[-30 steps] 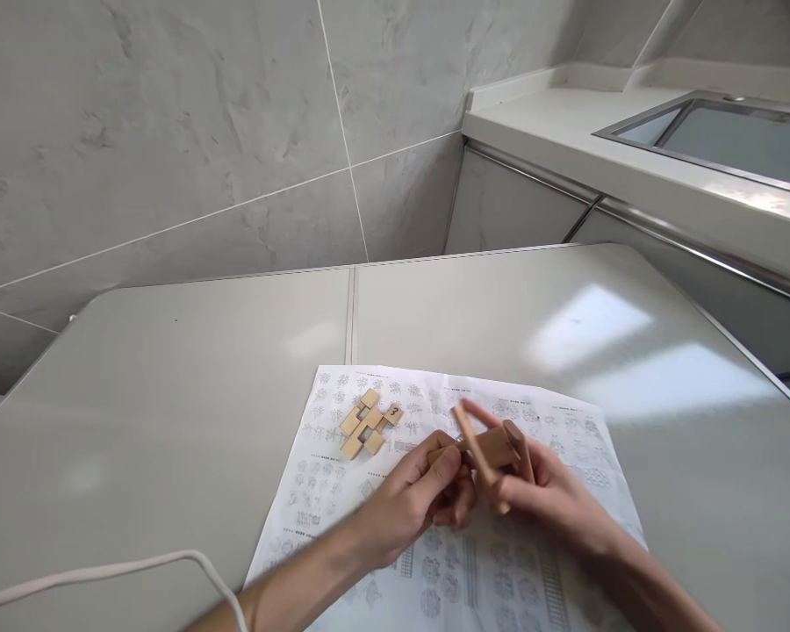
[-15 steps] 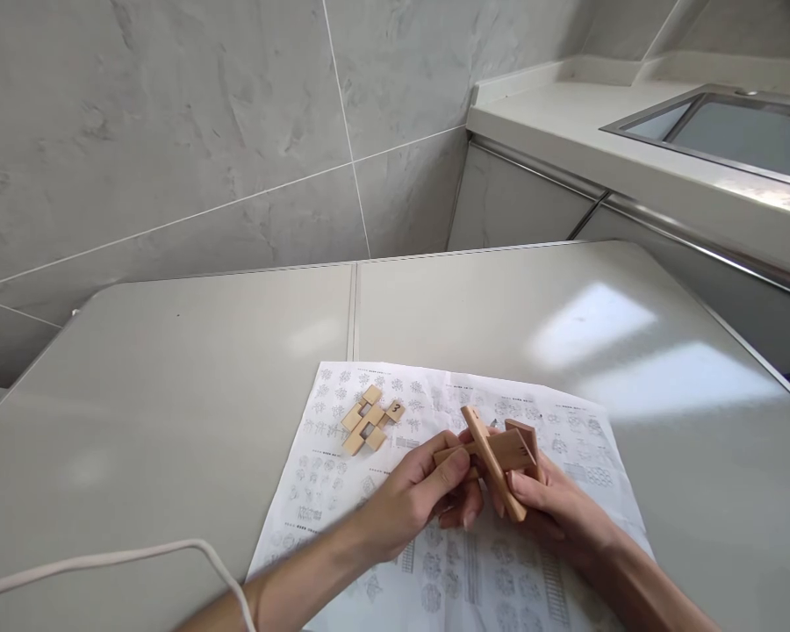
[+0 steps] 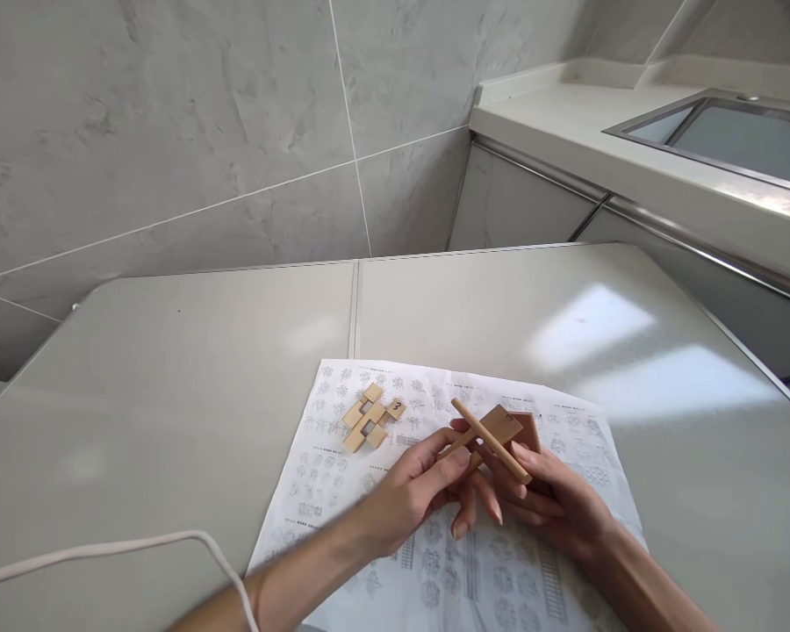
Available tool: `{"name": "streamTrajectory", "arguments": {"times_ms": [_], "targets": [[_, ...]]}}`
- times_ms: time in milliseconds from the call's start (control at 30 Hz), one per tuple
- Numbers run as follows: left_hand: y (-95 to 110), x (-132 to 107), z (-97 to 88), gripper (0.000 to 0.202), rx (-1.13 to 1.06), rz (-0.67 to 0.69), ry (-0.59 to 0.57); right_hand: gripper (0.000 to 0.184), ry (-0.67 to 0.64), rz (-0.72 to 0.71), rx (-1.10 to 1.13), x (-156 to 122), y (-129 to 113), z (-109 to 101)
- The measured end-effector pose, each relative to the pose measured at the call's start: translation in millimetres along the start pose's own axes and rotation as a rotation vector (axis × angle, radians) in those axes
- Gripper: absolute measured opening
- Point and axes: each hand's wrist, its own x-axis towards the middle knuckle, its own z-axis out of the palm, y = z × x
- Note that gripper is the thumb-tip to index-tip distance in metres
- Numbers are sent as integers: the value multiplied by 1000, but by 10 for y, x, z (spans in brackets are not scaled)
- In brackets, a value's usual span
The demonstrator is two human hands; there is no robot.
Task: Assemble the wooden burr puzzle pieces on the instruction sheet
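Observation:
Between my two hands is a wooden interlocking puzzle (image 3: 502, 425) of crossed flat pieces, held above a printed instruction sheet (image 3: 454, 579). My left hand (image 3: 421, 487) pinches its left end between thumb and fingers, with some lower fingers stretched loosely beneath. My right hand (image 3: 559, 496) grips the right side, thumb on the reddish-brown upright piece and the end of the long thin slat. Fingers and slats hide the inner joints. Left of the hands, a lighter flat wooden puzzle (image 3: 372, 416) marked "3" lies on the sheet.
The sheet lies on a glossy light table (image 3: 190, 395) with a seam down its middle. A white cable (image 3: 138, 544) curves across the front left over my left forearm. Behind stand a grey tiled wall (image 3: 224, 114) and, at right, a counter (image 3: 553, 110) with a sink (image 3: 730, 132).
My hands have tilted the held puzzle, so the long slat now looks thinner and its far end sits more to the left. My left lower fingers have spread. The puzzle on the sheet stays put.

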Motion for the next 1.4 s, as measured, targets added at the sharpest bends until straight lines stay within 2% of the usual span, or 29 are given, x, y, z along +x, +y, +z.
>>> {"name": "streamTrajectory", "arguments": {"times_ms": [200, 633, 733, 900, 1000, 1100, 1233, 1400], "targets": [[-3, 3, 0, 33, 6, 18, 0, 50, 33, 22, -102, 0, -52, 61], [-11, 0, -6, 36, 50, 1, 5, 48, 47, 25, 15, 1, -45, 40], [-11, 0, -5, 37, 28, 5, 14, 43, 108, 35, 19, 1, -62, 59], [-28, -8, -43, 32, -32, -8, 43, 51, 273, -32, 35, 3, -136, 94], [-50, -6, -63, 29, -85, 3, 57, 52, 276, -82, 61, 11, -184, 111], [-65, 2, -65, 27, -124, 18, 80, 43, 276, -151, 88, 22, -206, 123], [-65, 12, -57, 33, -147, 28, 90, 47, 265, -250, 88, 25, -192, 117], [-50, 3, -49, 36, -148, 37, 98, 38, 300, -263, 3, 1, -165, 84]]}}
